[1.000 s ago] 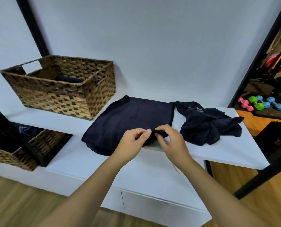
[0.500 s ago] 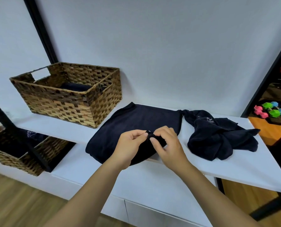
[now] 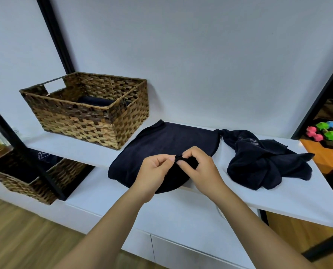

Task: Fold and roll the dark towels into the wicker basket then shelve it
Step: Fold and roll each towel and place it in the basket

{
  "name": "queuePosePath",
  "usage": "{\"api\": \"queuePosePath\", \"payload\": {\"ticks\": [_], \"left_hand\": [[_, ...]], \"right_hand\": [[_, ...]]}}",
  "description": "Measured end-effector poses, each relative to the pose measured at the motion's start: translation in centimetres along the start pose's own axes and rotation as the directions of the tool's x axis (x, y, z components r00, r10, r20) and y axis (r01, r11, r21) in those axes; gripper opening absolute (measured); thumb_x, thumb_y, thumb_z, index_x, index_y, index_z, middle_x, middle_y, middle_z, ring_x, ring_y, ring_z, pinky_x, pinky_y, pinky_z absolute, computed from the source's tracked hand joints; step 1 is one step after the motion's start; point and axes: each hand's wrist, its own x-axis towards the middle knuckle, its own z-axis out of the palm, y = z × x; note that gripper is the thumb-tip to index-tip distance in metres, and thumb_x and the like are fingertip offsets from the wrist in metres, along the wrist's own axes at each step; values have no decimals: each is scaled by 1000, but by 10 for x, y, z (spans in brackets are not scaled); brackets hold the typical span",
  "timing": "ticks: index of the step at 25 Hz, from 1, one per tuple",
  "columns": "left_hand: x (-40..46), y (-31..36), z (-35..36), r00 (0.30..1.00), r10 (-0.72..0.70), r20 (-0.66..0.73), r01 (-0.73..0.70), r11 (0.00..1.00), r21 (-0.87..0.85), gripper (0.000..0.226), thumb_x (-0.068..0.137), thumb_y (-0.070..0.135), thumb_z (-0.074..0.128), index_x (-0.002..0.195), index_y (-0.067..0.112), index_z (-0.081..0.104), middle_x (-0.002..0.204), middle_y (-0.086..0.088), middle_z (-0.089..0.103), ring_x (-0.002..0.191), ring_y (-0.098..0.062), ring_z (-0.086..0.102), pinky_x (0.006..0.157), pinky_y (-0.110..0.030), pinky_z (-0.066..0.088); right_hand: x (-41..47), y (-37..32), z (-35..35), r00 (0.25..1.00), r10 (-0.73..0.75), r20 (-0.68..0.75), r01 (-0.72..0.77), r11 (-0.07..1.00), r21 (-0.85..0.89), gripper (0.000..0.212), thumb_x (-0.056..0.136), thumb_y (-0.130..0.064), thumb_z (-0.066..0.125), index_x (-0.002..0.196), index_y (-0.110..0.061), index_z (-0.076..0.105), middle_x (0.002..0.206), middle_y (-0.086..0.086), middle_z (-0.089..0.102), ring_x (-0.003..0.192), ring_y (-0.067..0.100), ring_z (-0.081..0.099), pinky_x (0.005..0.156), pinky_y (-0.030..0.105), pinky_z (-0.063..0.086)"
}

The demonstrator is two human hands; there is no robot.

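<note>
We pinch the near edge of the flat towel with both hands: left hand and right hand, fingers curled on a small fold of cloth. The towel lies on the tabletop, its near edge overhanging the front. Risk: an uneven first turn likely gives a skewed, loose roll. Risk: pulling toward us may drag the towel off the edge. The crumpled towel lies just beside; its corner may catch. The basket holds one towel already.
</note>
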Motion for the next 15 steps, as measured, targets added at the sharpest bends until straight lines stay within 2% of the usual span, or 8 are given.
{"api": "queuePosePath", "payload": {"ticks": [2, 4, 7, 9, 12, 15], "left_hand": [[-5, 5, 1, 1000, 17, 3, -17, 1000, -22, 16, 98, 12, 63, 107, 5, 74, 76, 7, 75, 75, -8, 70, 67, -15, 51], [-6, 8, -3, 999, 35, -24, -35, 999, 11, 12, 94, 9, 69, 104, 8, 75, 90, -5, 79, 88, -19, 75, 81, -26, 57], [2, 26, -20, 983, 102, -150, -91, 993, 81, 8, 90, 8, 72, 91, 15, 75, 86, -5, 79, 85, -15, 73, 87, -33, 54], [5, 49, -39, 970, 137, -202, -128, 990, 57, 8, 90, 8, 72, 91, 15, 75, 89, -7, 79, 90, -20, 74, 89, -34, 56], [6, 84, -77, 935, 211, -287, -191, 977, 96, 7, 93, 11, 70, 95, 16, 75, 89, -4, 79, 86, -17, 76, 75, -26, 59], [9, 109, -124, 870, 235, -433, -219, 972, 86, 5, 94, 13, 69, 93, 16, 73, 79, 2, 78, 77, -12, 74, 67, -26, 57]], "right_hand": [[1, -3, 0, 999, 37, -4, -37, 999, 18, 17, 85, -43, 64, 83, -29, 55, 85, -12, 61, 84, 12, 58, 82, 39, 49], [2, -4, 1, 999, 29, -23, -30, 999, -32, 22, 82, -50, 62, 82, -30, 55, 85, -13, 60, 88, 11, 56, 86, 32, 43], [8, 6, 3, 996, -90, -13, 81, 942, -326, 34, 83, -58, 59, 86, -25, 61, 93, -16, 55, 92, 10, 44, 86, 26, 28], [16, 19, -2, 998, -58, 26, 63, 879, -473, 28, 89, -52, 64, 94, -25, 67, 99, -16, 49, 95, 11, 38, 82, 29, 21], [26, 38, -17, 994, 108, 30, -69, 799, -597, 27, 95, -46, 62, 108, -24, 70, 105, -14, 46, 98, 11, 32, 83, 28, 16], [38, 39, -31, 988, 147, 52, -64, 686, -724, 30, 99, -48, 52, 114, -28, 70, 111, -11, 49, 103, 16, 37, 86, 31, 19]]}}
